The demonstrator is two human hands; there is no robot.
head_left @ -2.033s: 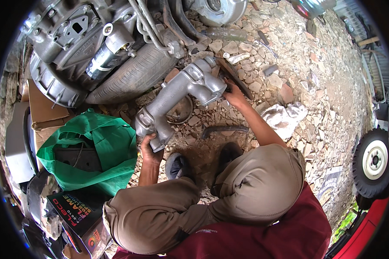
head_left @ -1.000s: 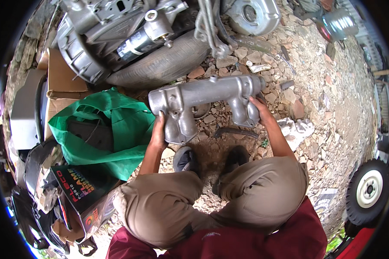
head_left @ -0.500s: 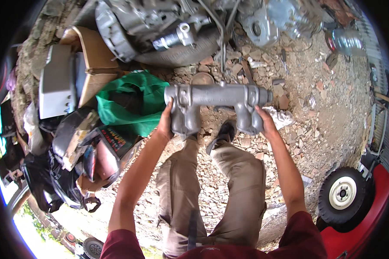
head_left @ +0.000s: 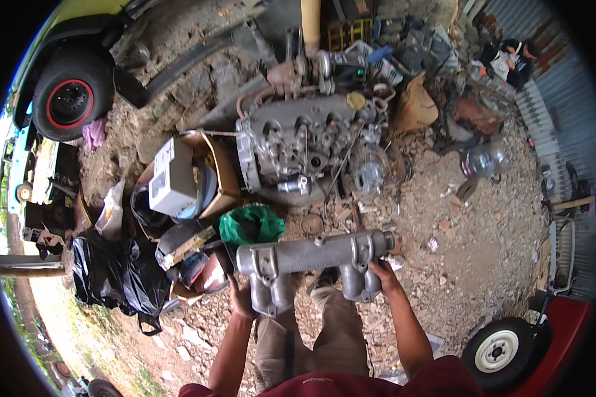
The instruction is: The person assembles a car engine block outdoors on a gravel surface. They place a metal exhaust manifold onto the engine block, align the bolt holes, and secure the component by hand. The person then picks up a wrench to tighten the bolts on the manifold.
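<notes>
Between both hands I hold a grey cast-metal intake manifold (head_left: 304, 257), a long tube with two pairs of curved runners pointing toward me. My left hand (head_left: 243, 296) grips its left end beside the left runners. At the other end, my right hand (head_left: 385, 274) is closed against the right runners. The manifold hangs in the air over my legs, tilted slightly up at the right. Beyond it, on the ground, stands a large grey engine (head_left: 304, 139), apart from the manifold. My fingers on its underside are partly hidden.
A green bag (head_left: 251, 225), a cardboard box (head_left: 224, 175) with a white case (head_left: 172, 177), and black plastic bags (head_left: 122, 271) lie at left. A clear plastic jug (head_left: 485, 161) rests at right on stony ground. A white-rimmed wheel (head_left: 496, 351) on a red vehicle is near right.
My view has lifted, so the whole engine and the surroundings beyond it now show. The manifold appears lower in view and tilts up at its right end. Both hands keep their hold.
</notes>
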